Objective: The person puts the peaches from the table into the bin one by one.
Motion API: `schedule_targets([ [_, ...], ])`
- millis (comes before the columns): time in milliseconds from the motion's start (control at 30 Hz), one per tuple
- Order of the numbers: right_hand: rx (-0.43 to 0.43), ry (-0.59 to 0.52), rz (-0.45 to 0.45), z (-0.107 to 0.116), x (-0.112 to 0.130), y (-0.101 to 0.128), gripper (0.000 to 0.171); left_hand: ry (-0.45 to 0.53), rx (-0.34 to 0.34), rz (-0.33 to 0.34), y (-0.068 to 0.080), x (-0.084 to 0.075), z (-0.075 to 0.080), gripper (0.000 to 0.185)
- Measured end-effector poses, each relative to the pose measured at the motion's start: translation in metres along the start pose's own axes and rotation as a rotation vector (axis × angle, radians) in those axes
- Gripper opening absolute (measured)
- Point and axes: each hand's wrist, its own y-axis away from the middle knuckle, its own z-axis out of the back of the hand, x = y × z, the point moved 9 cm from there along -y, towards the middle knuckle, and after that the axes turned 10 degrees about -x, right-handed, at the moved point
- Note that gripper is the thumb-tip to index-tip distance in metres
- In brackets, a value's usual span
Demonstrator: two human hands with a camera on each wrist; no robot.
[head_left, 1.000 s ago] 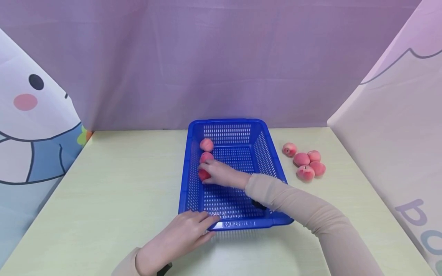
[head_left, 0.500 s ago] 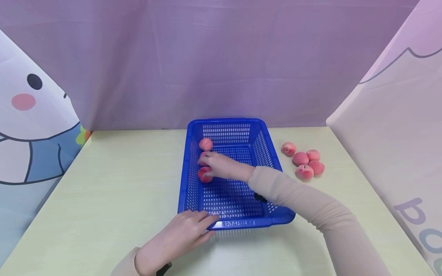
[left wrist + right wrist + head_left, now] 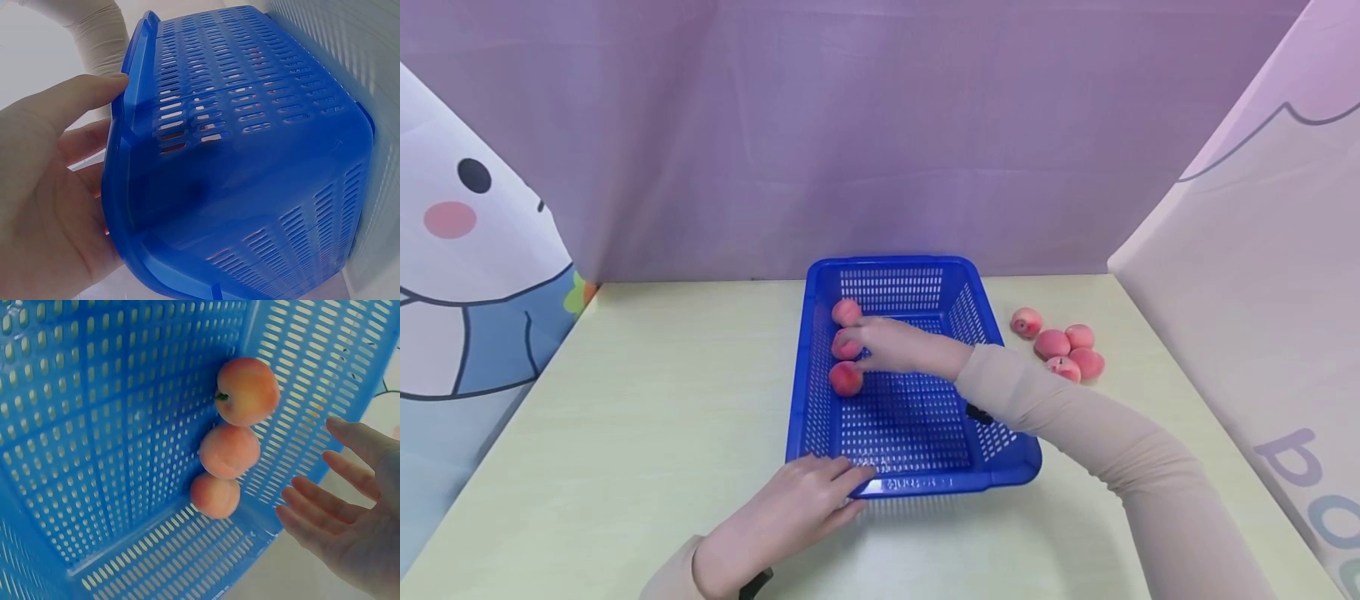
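A blue plastic basket point(image 3: 917, 483) with slotted walls stands on the table. My left hand point(image 3: 801, 504) grips its near rim at the left corner; the left wrist view has the thumb on the outer side of the rim and the fingers behind it. Three pinkish peaches line the basket's left wall: a far peach point(image 3: 847, 312), a middle peach point(image 3: 844, 345) and a near peach point(image 3: 846, 379). Above them, my right hand point(image 3: 891, 343) has its fingers extended and holds nothing, partly covering the middle peach in the head view. The right wrist view shows these fingers apart from the peaches.
Several more peaches point(image 3: 1052, 343) lie in a loose group on the pale table point(image 3: 685, 375), right of the basket. A purple cloth point(image 3: 880, 142) hangs behind, and printed cloths point(image 3: 1247, 275) flank both sides. The right sleeve point(image 3: 1075, 425) crosses the basket's right wall.
My right hand has let go of the near peach and risen toward the back and right, uncovering it. The left hand keeps its grip on the basket rim.
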Motion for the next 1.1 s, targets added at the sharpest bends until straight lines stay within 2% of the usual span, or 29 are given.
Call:
schedule_targets([
  [367,0.106,0.101,-0.049,0.015,0.003,0.01,0.049,0.013,0.037,0.014,0.0,0.001,-0.002,0.026],
  [533,0.141,0.092,-0.082,0.022,0.003,0.016,0.049,0.017,0.047,0.022,0.0,0.001,-0.003,0.025],
  [800,0.166,0.1,-0.147,0.037,-0.007,0.027,0.043,0.021,0.065,0.035,0.001,0.002,-0.003,0.025],
  [1100,0.173,0.14,-0.199,0.054,-0.017,0.039,0.044,0.023,0.06,0.036,0.0,0.002,-0.003,0.025],
])
